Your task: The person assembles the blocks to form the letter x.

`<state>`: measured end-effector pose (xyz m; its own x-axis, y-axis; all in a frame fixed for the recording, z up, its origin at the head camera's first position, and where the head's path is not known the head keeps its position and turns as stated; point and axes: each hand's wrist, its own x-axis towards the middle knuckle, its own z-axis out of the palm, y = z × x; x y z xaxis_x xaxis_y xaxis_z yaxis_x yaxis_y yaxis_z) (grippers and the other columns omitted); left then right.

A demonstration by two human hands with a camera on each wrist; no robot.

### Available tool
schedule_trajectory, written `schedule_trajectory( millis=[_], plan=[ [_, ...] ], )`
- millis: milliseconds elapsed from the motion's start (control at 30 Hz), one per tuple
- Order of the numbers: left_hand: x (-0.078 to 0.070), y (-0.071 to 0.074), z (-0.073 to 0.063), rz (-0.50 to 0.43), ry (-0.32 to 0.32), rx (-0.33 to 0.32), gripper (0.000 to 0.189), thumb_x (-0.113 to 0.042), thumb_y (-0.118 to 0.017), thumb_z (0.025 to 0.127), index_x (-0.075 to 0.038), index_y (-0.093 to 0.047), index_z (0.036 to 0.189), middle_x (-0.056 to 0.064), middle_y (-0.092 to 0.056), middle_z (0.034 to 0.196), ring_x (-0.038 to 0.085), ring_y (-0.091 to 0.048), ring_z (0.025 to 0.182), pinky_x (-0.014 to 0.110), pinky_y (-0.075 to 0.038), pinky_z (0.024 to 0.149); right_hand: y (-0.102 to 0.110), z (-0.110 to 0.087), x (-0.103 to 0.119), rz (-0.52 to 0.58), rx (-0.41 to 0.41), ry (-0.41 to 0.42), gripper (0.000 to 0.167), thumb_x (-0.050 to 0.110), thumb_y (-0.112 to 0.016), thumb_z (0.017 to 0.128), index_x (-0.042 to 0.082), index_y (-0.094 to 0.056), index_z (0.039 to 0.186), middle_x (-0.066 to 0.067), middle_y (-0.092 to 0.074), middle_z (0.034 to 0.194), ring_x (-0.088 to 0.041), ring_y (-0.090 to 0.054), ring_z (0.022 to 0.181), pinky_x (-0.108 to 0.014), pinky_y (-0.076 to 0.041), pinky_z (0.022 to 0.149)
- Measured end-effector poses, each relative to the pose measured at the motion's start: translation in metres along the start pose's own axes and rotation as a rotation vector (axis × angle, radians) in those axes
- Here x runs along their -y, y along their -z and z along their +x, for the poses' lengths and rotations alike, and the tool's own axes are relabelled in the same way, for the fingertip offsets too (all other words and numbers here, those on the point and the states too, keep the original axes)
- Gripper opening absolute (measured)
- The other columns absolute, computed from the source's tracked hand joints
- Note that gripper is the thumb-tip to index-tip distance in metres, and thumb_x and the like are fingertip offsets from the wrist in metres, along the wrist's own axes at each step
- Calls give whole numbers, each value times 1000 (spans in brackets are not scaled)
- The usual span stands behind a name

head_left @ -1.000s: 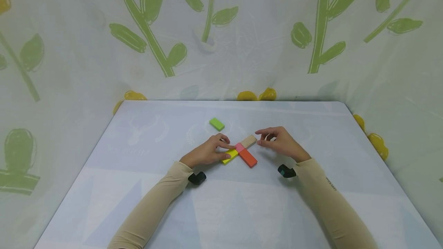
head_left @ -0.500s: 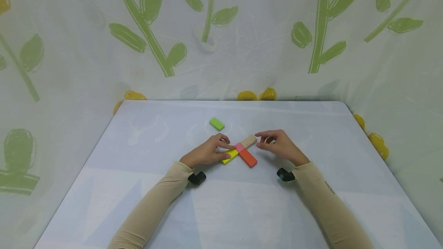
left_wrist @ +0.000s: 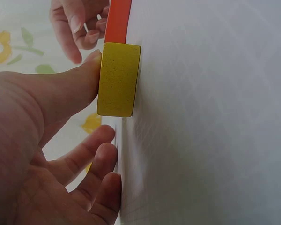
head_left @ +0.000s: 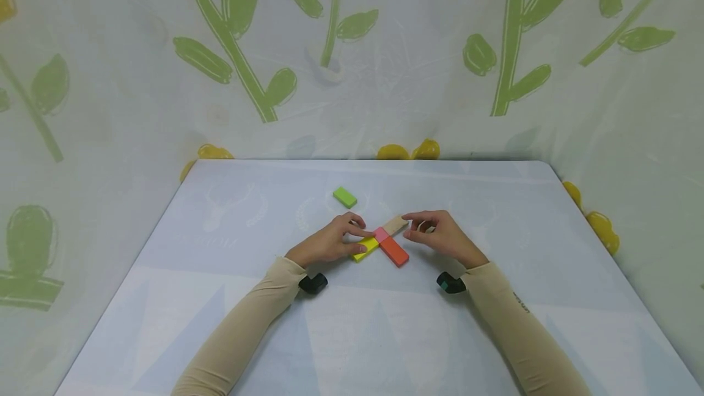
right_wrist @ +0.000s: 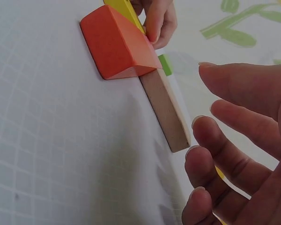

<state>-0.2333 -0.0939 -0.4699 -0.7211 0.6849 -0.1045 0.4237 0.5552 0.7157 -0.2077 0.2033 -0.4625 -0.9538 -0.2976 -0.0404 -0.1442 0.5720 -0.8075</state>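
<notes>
Yellow [head_left: 360, 255], pink [head_left: 381, 235], orange [head_left: 394, 251] and bare wooden [head_left: 394, 225] blocks lie flat on the table, joined end to side around the pink one. With its thumb on top of the yellow block and its index fingertip at the pink one, my left hand [head_left: 328, 240] steadies them; its other fingers are loosely bent beside them in the left wrist view. My right hand [head_left: 447, 237] hovers at the outer end of the wooden block, thumb and fingers apart. In the right wrist view a gap shows between those fingers [right_wrist: 208, 131] and the wood.
A light green block [head_left: 344, 197] lies alone farther back on the pale patterned table [head_left: 352, 335]. Behind the table's back edge hangs a flowered curtain [head_left: 385, 109]. Dark wrist cameras [head_left: 313, 284] sit under both cuffs.
My right hand has drifted slightly left and toward the near side, its index fingertip closer to the wooden block's end. The left hand and the blocks have stayed put.
</notes>
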Motion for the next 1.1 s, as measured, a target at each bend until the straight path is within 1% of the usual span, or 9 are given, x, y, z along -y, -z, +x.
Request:
schedule_trajectory(
  millis=[267, 467, 800, 900, 1100],
  plan=[
    [1, 1, -1, -8, -29, 0, 40, -22, -73, 98, -14, -68, 137, 12, -54, 138, 29, -48, 129, 47, -47, 108, -2, 0, -1, 14, 15, 3, 43, 24, -79, 92, 11, -71, 133, -8, -69, 97, -23, -61, 89, -27, -50, 71],
    [1, 1, -2, -13, -12, 1, 41, -20, -73, 97, -15, -68, 137, 12, -53, 138, 29, -47, 130, 47, -47, 110, -4, -1, 1, 17, 30, -6, 45, 24, -79, 92, 12, -70, 134, -8, -68, 97, -23, -60, 88, -26, -50, 69],
    [2, 1, 0, 1, -26, 1, 41, -21, -74, 97, -15, -68, 137, 12, -54, 138, 28, -48, 129, 46, -47, 108, -8, 0, -2, 13, 43, 20, 46, 21, -79, 91, 12, -69, 136, -7, -69, 95, -21, -59, 84, -25, -49, 70],
    [3, 0, 0, -3, -32, -1, 41, -21, -74, 97, -15, -68, 137, 11, -54, 137, 28, -48, 129, 46, -48, 108, -10, -1, -3, 6, 36, 22, 45, 20, -80, 90, 13, -71, 134, -6, -69, 94, -20, -58, 82, -24, -49, 70],
    [3, 0, -1, 3, -48, -6, 40, -20, -74, 97, -14, -69, 136, 12, -55, 136, 29, -48, 128, 45, -47, 107, -13, -1, -4, 2, 30, 62, 43, 19, -82, 88, 9, -73, 129, -8, -70, 93, -18, -57, 81, -23, -48, 70]
  ],
)
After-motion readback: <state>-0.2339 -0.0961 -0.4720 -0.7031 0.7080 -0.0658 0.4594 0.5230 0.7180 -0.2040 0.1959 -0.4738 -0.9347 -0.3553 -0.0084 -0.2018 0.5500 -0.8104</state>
